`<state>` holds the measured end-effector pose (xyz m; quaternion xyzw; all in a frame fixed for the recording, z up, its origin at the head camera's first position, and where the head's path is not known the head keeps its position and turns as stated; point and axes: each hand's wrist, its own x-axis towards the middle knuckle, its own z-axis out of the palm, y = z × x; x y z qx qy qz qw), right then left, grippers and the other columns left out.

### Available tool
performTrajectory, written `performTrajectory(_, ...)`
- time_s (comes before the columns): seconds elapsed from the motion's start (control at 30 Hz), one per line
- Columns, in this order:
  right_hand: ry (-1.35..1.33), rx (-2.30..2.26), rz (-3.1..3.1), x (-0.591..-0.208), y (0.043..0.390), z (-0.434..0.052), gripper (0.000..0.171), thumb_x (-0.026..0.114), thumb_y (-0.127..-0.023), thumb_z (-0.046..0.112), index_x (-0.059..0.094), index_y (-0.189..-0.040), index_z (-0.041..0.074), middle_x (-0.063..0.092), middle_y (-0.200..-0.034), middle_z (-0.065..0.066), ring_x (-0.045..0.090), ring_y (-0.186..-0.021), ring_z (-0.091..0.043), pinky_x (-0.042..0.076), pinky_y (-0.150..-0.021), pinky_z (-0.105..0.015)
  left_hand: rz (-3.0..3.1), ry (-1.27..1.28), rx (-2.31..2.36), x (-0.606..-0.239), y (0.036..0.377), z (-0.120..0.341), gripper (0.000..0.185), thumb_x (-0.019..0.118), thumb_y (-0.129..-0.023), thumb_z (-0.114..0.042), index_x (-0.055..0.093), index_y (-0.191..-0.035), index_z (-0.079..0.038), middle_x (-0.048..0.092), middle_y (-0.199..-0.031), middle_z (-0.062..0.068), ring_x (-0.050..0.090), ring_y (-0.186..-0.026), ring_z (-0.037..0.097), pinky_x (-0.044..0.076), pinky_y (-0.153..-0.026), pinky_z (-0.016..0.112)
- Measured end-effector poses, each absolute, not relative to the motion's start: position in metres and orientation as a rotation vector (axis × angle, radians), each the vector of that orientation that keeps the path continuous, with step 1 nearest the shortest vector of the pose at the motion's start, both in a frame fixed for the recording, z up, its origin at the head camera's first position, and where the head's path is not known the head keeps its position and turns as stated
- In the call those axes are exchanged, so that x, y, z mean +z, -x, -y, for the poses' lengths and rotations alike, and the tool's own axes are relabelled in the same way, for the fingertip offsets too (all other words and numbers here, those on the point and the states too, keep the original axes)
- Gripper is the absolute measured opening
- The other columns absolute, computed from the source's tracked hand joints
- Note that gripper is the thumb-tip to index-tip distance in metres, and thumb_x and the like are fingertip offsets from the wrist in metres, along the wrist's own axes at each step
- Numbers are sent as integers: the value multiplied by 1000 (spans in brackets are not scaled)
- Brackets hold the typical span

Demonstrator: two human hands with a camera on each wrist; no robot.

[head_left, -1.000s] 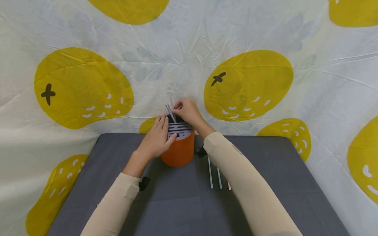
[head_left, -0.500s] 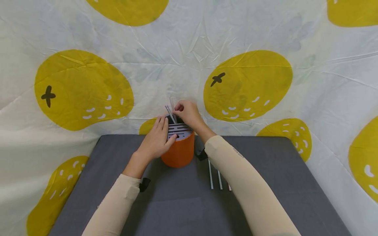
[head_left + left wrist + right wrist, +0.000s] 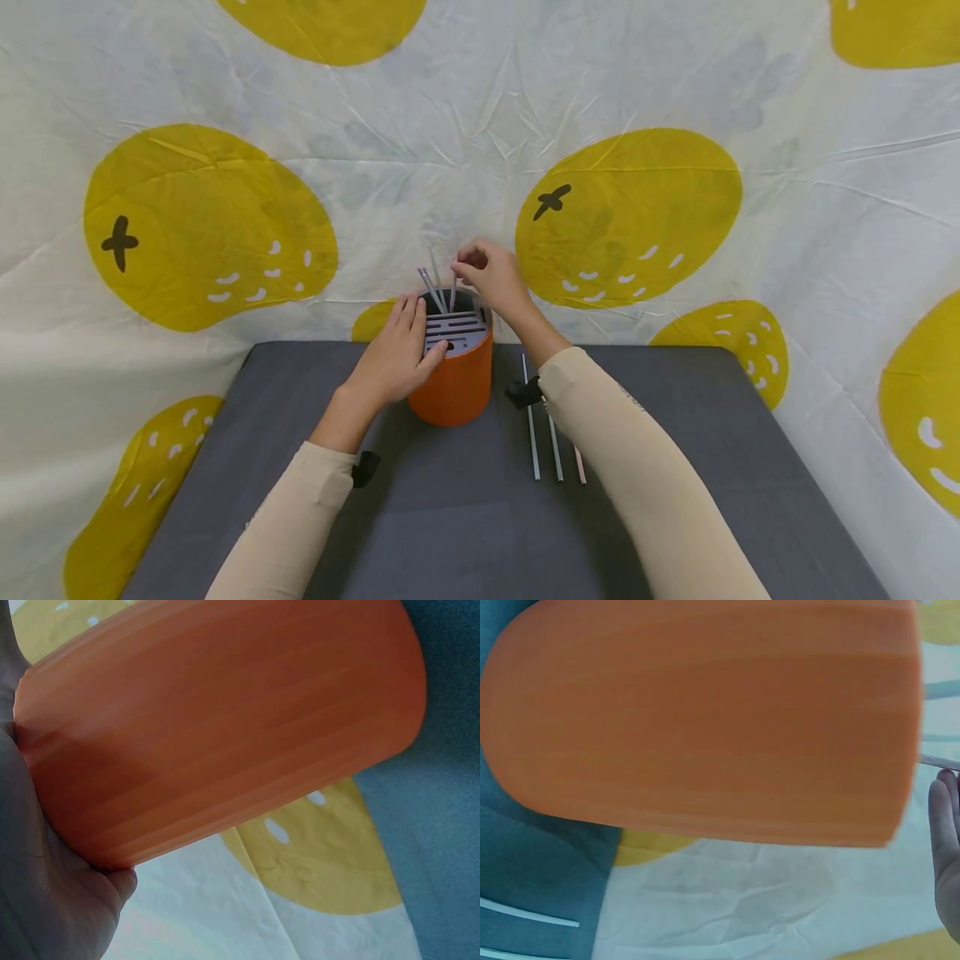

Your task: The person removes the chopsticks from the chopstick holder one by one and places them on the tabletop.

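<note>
An orange round holder (image 3: 452,392) with a grey slotted insert (image 3: 456,327) stands on the dark table. My left hand (image 3: 393,350) rests on its left rim, fingers straight, thumb lying over the front edge. Several thin pale sticks (image 3: 432,287) lean out of the open back part of the holder. Above the right of that opening, my right hand (image 3: 491,279) pinches the upper end of another thin stick (image 3: 452,296), whose lower end goes down into the holder. In the right wrist view the stick (image 3: 939,760) shows beside the fingertips.
Right of the holder, three more thin sticks (image 3: 555,446) lie roughly side by side on the grey table (image 3: 465,533), partly under the right forearm. Behind the table hangs a white cloth (image 3: 442,125) printed with yellow fruit.
My right hand has moved slightly right and up, and the stick in its fingers now stands apart from the leaning ones. The left hand stays on the rim.
</note>
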<state>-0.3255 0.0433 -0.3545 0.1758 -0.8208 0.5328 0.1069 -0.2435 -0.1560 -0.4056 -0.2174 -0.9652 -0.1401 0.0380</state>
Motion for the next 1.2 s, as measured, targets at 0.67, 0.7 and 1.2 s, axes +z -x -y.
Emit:
performTrajectory(0.67,-553,1902,1939,-316,320,-84,15,67,-96,-5,61,-107,-14,65,-94,-12,69,-80,-13,63,-78,-26,2983,658,-430,-404,244,156,83,29,-109,-55,6,-164,3,-2,-173,19,-2,-162,37,11,-131,49)
performTrajectory(0.7,-539,1920,1916,-313,319,-86,14,67,-96,-4,62,-106,-12,65,-94,-11,69,-80,-13,63,-79,-25,2983,658,-433,-404,244,156,83,29,-109,-55,6,-164,3,-3,-174,18,-2,-162,37,10,-131,49)
performTrajectory(1.2,-444,2041,1671,-293,302,-127,16,68,-96,-2,62,-108,-11,64,-96,-12,71,-83,-18,63,-77,-24,2990,666,-459,-403,244,159,83,30,-109,-54,5,-164,3,-4,-174,19,-7,-162,34,11,-131,50)
